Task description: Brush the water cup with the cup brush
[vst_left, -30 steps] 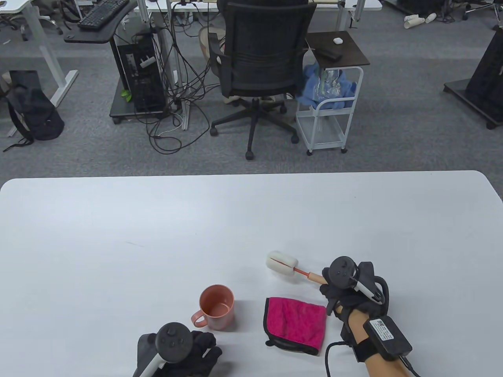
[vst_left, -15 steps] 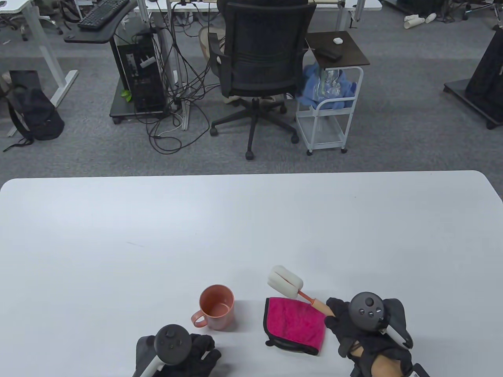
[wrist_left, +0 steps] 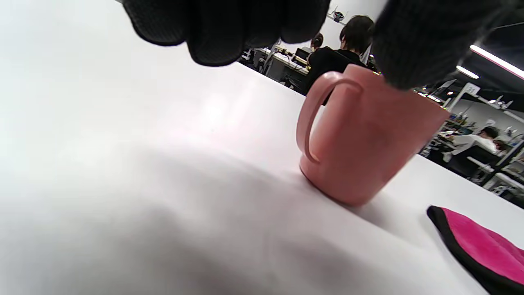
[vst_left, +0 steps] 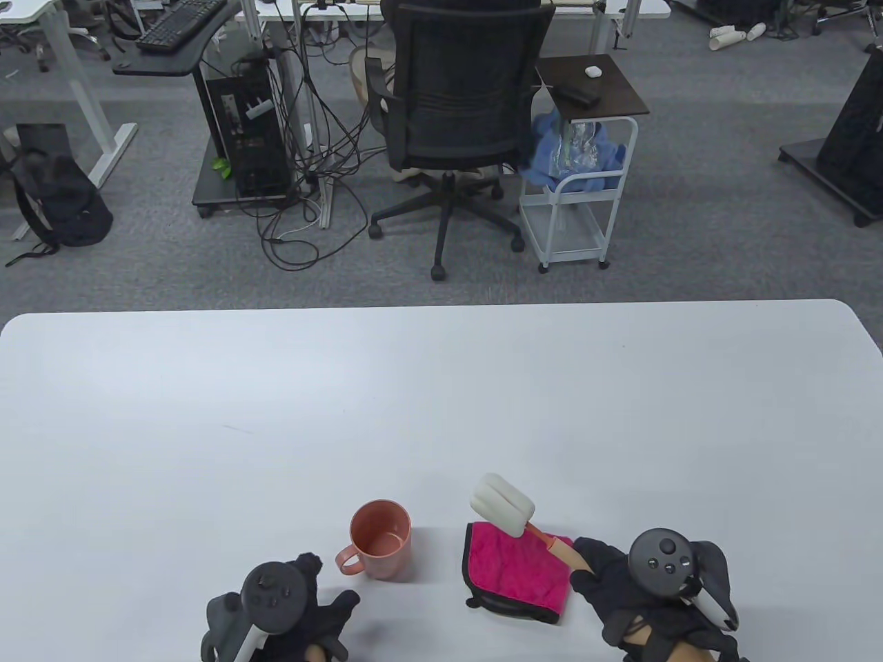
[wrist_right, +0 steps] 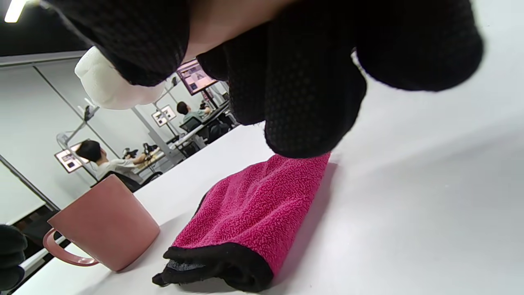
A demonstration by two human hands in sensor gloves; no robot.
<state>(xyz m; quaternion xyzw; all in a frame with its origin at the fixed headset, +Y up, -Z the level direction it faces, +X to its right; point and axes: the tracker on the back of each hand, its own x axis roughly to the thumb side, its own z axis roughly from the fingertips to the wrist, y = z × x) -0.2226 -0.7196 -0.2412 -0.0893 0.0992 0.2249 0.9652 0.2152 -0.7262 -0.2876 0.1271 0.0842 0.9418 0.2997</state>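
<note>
A pink cup (vst_left: pixel 381 539) with its handle toward the front left stands upright on the white table (vst_left: pixel 276 427). It also shows in the left wrist view (wrist_left: pixel 364 135) and the right wrist view (wrist_right: pixel 104 225). My right hand (vst_left: pixel 607 576) grips the wooden handle of the cup brush (vst_left: pixel 502 504), whose white sponge head is lifted above the far edge of the pink cloth (vst_left: pixel 517 569). The sponge head shows in the right wrist view (wrist_right: pixel 110 84). My left hand (vst_left: pixel 314 607) is empty, just in front of the cup and left of it, with its fingers (wrist_left: pixel 221 28) spread above the table.
The folded pink cloth with black trim lies right of the cup, seen also in the right wrist view (wrist_right: pixel 254 209) and the left wrist view (wrist_left: pixel 483 246). Beyond the table's far edge stand an office chair (vst_left: pixel 455 117) and a small white cart (vst_left: pixel 586 172).
My right hand has drawn the brush back toward me and to the right, so its head is over the cloth's far edge. My left hand has shifted left and its fingers reach toward the cup.
</note>
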